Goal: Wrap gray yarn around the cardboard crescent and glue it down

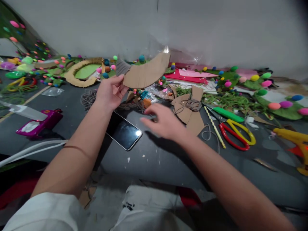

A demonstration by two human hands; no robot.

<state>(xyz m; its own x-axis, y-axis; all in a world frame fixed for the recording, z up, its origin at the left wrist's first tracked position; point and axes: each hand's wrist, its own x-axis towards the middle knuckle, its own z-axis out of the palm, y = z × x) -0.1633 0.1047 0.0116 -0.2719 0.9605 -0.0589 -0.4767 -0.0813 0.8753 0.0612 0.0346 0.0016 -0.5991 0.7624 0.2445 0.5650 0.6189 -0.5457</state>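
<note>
My left hand (111, 91) is closed on the lower left edge of a curved, crescent-shaped cardboard piece (146, 73), held up above the table. Grey yarn covers the piece's left end, and a shiny spot shows at its upper right tip. My right hand (163, 123) hovers over the table with thumb and fingers apart, holding nothing. Below and between the hands lies a smartphone (125, 131) with a dark screen. Right of my right hand are several cut cardboard pieces (196, 120) with a small coil of grey yarn (193, 105) on top. More grey yarn (88, 98) lies behind my left wrist.
Red-and-yellow-handled scissors (234, 136), a green cutter (227, 114) and a yellow glue gun (292, 138) lie at right. A purple device (39, 123) and white cables (36, 150) are at left. Colourful pom-poms, green string (231, 102) and a cardboard ring (72, 77) line the back.
</note>
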